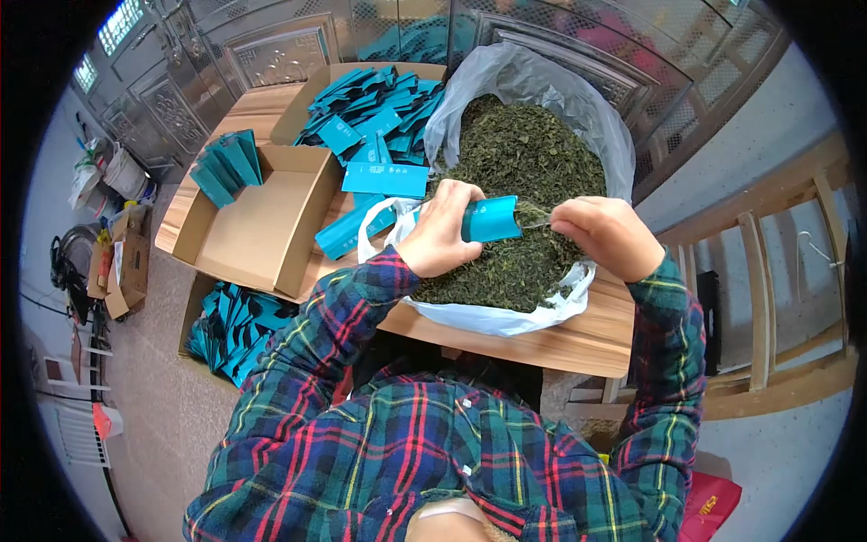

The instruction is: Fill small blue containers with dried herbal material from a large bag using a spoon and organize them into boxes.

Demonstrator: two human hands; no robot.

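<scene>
My left hand (443,230) holds a teal foil pouch (493,219) on its side, its mouth facing right. My right hand (603,234) pinches the end of a clear scoop-like tool (540,220), with dried green leaves at the pouch's mouth. Both hands are above a large plastic bag (501,322) full of dried, tea-like leaves (532,149). Just left of the bag lie flat teal pouches (385,179), and a teal pouch (349,230) rests near the bag's white handle.
A shallow cardboard box (247,234) holds several upright teal pouches (227,166) at its left. Behind it, another box (291,122) is heaped with pouches. A lower box (186,349) of pouches stands beneath the wooden table (582,339). Wooden framing (758,298) stands at right.
</scene>
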